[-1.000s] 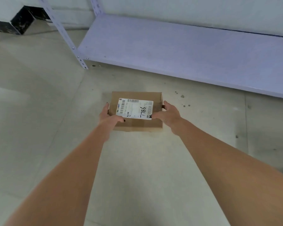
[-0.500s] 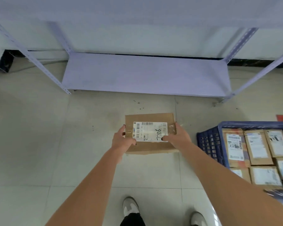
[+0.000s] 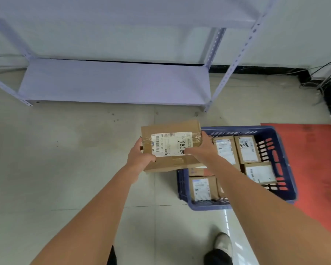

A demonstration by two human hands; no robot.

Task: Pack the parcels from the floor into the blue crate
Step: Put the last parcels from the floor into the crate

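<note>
A brown cardboard parcel (image 3: 170, 131) with a white label marked 7786 is held in the air between both hands. My left hand (image 3: 139, 157) grips its left end and my right hand (image 3: 201, 148) grips its right end. The parcel hangs over the left rim of the blue crate (image 3: 283, 169), which stands on the floor at the right. Several labelled cardboard parcels (image 3: 246, 150) lie flat inside the crate. My right arm hides part of the crate's inside.
A lilac metal shelf rack (image 3: 113, 83) stands against the wall ahead, its lowest board near the floor. A red mat (image 3: 317, 169) lies under and right of the crate. Cables (image 3: 325, 77) trail in the far right corner. My shoes (image 3: 224, 245) show below.
Both hands lifted the parcel off the floor and carried it right. The view swung right, and the crate came into view and now sits under the parcel's right end.
</note>
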